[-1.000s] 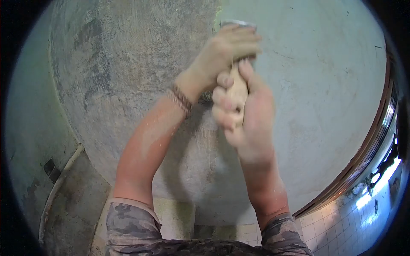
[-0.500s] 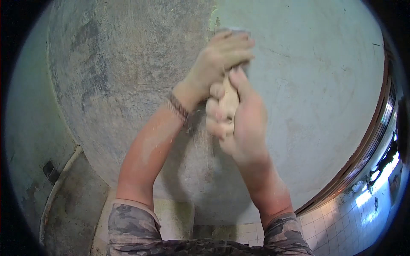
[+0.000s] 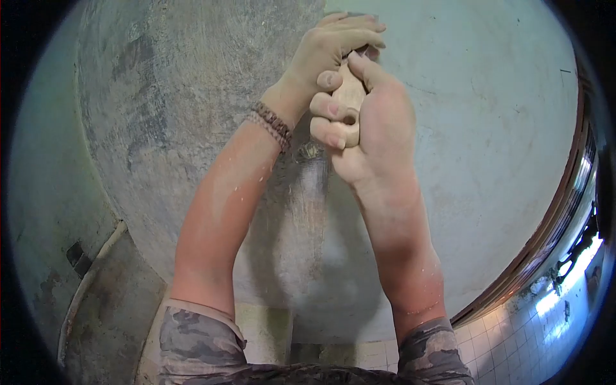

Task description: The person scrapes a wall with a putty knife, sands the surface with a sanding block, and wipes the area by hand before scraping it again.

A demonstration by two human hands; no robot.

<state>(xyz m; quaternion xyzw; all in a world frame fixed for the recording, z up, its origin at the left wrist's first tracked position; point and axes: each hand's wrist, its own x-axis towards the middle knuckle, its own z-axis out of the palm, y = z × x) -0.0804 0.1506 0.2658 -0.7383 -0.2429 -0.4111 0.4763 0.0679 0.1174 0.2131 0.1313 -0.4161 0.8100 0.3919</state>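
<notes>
A scraper with a pale wooden handle (image 3: 350, 95) and a hole near the handle's end is held up against the wall (image 3: 475, 160). The fingers of my right hand (image 3: 378, 115) are wrapped round that handle, thumb pointing up along it. Higher up, my left hand (image 3: 330, 48) lies closed over the scraper's blade end and hides most of it. The wall is rough, grey and stripped on the left, and smooth pale green on the right. Both hands are at the border of the two surfaces, and dust covers them.
A pipe (image 3: 90, 276) runs up the lower left beside a dark grey panel (image 3: 119, 311). Brown-framed edging (image 3: 539, 237) curves down the right side, with white tiles (image 3: 500, 337) below it. Bright light comes in at the far right.
Both hands and the scraper have moved upward along the wall, still together. The grip looks the same.
</notes>
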